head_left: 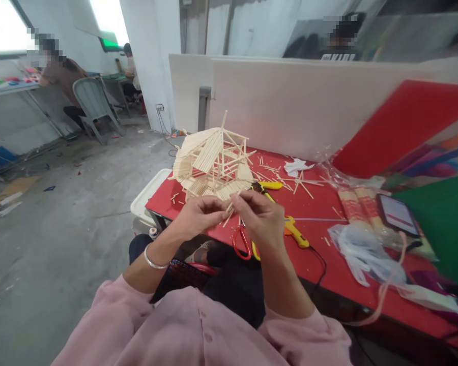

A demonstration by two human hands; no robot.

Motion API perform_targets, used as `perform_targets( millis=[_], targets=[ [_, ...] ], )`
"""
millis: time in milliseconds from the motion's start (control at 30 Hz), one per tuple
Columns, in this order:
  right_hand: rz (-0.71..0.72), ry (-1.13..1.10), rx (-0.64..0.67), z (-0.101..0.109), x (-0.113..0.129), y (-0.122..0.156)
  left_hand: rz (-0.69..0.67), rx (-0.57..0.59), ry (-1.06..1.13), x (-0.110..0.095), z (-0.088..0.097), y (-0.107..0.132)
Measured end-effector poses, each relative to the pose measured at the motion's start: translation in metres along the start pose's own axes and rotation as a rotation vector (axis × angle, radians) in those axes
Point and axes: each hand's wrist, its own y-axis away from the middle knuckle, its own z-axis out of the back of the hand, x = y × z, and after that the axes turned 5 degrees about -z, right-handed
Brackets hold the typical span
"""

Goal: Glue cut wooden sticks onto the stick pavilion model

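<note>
A model house of thin wooden sticks (pixel 208 152), with a partly covered roof and open framing, stands at the red table's left end. In front of its near edge, my left hand (pixel 200 216) is closed in a pinch on thin wooden sticks (pixel 229 216). My right hand (pixel 262 216) pinches at the same sticks from the other side, its fingertips close to the left ones. How many sticks lie between the fingers is hard to make out. Beside my right hand are red-handled scissors (pixel 241 244), yellow-handled pliers (pixel 270 186) and a yellow glue gun (pixel 296 233).
Loose sticks (pixel 275 173) are scattered over the red table (pixel 313 203). Stick bundles (pixel 361 206), a phone (pixel 399 216) and a plastic bag (pixel 366 249) lie at right. White boards (pixel 290 107) lean behind. Other people sit farther off, near a grey chair (pixel 93 99).
</note>
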Motion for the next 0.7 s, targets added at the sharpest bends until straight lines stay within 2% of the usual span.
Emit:
perform_targets(
  millis=[167,367,433,567,700],
  targets=[
    [0.029,-0.02,-0.057,-0.013,0.011,-0.037,0.058,-0.116,0.285,-0.002,0.005,-0.019],
    [0.075,0.085,0.005,-0.019,0.003,-0.051,0.09,-0.284,0.446,0.006,0.01,-0.031],
    [0.102,0.147,-0.025,-0.02,0.001,-0.053,0.093,-0.278,0.441,0.007,0.009,-0.034],
    [0.223,0.358,-0.178,-0.026,-0.003,-0.057,0.09,-0.255,0.422,0.007,0.007,-0.04],
    [0.335,0.478,-0.229,-0.029,-0.006,-0.059,0.079,-0.253,0.442,0.005,0.011,-0.048]
  ],
)
